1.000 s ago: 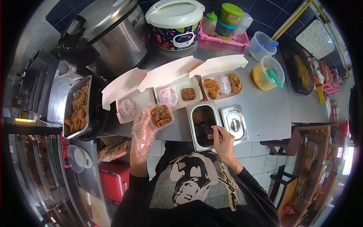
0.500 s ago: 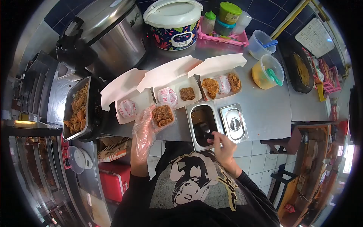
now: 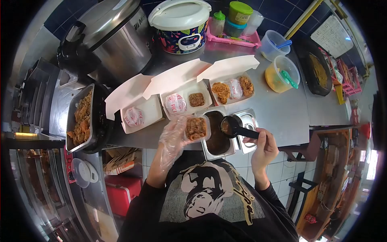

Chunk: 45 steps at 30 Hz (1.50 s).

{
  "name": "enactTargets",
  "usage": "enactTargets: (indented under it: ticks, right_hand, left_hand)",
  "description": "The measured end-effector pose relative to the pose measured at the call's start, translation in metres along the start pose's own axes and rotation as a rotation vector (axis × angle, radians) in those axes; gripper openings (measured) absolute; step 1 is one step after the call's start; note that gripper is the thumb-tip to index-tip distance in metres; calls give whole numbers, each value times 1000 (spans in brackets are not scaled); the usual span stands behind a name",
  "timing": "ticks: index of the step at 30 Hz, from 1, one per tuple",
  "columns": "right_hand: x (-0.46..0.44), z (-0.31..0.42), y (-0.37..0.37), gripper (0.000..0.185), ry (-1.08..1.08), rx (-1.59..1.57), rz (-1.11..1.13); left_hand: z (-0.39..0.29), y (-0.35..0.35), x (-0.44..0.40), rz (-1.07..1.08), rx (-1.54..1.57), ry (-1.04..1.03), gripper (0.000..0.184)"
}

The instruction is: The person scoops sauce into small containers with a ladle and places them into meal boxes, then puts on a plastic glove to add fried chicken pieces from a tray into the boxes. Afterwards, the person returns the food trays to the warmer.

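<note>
The left hand point(image 3: 173, 135) clasps a filled tub point(image 3: 196, 129), the right hand point(image 3: 266, 148) pinches a ladle point(image 3: 242, 131); a careless tilt could drip brown liquid point(image 3: 226, 127) on the counter point(image 3: 282, 115).

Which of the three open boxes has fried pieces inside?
The rightmost box: fried pieces flank its wrapped bundle. The middle box holds a bundle and brown food; the left box, just a bundle.

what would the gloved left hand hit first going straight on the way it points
The left hand would probably meet the middle open box first, near its wrapped bundle; height is unclear, so it might pass over.
</note>
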State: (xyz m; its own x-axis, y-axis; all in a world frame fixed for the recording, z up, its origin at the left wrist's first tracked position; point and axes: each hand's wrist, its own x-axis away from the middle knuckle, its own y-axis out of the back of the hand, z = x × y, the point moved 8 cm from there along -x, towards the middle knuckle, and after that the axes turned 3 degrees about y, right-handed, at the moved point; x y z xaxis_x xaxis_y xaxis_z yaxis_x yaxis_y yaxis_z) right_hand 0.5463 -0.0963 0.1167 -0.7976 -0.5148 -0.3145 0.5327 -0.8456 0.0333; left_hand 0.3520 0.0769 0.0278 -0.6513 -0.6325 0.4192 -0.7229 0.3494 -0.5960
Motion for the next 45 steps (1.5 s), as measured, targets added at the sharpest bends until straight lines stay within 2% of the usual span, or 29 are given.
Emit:
enactTargets:
  ticks: [3, 4, 8, 11, 15, 18, 21, 24, 25, 27, 29, 31, 34, 35, 37, 38, 41, 43, 45]
  right_hand:
    - [1, 34, -20, 15, 213, 168, 132]
    - [5, 36, -27, 10, 222, 210, 209]
    - [24, 49, -60, 12, 569, 347, 454]
    - [31, 58, -65, 14, 722, 368, 502]
    - [27, 49, -54, 14, 640, 300, 404]
    - [26, 37, -59, 11, 530, 280, 442]
    - [23, 38, -60, 9, 496, 270, 387]
    - [10, 18, -43, 15, 187, 106, 184]
    - [5, 12, -37, 20, 124, 1, 72]
    - [-3, 1, -29, 19, 38, -18, 32]
    - [-3, -11, -32, 19, -53, 73, 153]
    - [8, -34, -39, 17, -141, 204, 299]
    - [24, -50, -54, 15, -58, 354, 461]
    - [26, -50, -59, 15, -20, 453, 543]
    - [16, -47, -49, 17, 117, 504, 408]
    - [11, -48, -41, 19, 185, 532, 339]
    - [-14, -83, 1, 21, 100, 768, 270]
    - [-16, -117, 21, 18, 78, 899, 322]
    - [-10, -141, 27, 16, 77, 993, 349]
  left_hand:
    - [12, -13, -5, 33, 28, 35, 31]
    - [13, -20, -4, 43, 41, 41, 31]
    - [16, -30, -5, 60, 52, 77, 31]
    - [16, -30, -7, 44, 72, 85, 31]
    - [13, -31, -8, 42, 120, 97, 28]
    - [13, -26, -7, -7, 98, 86, 26]
    - [10, -29, -5, -1, 93, 70, 30]
    - [2, -24, -3, 32, 47, 24, 30]
    - [-4, -18, -1, 19, 44, -7, 31]
    - [-22, 0, 5, -15, 33, -70, 32]
    - [-53, 29, 13, -126, -179, -234, 34]
    - [-59, 76, 7, -234, 7, -236, 33]
    - [-88, 134, -2, -454, -265, -381, 29]
    - [-91, 148, -10, -477, -341, -329, 29]
    - [-92, 168, -27, -520, -488, -218, 28]
    - [-87, 174, -37, -509, -445, -178, 26]
    - [-85, 165, -44, -544, -642, -152, 26]
    - [-87, 158, -44, -602, -966, -268, 27]
    - [-89, 153, -48, -665, -1238, -267, 30]
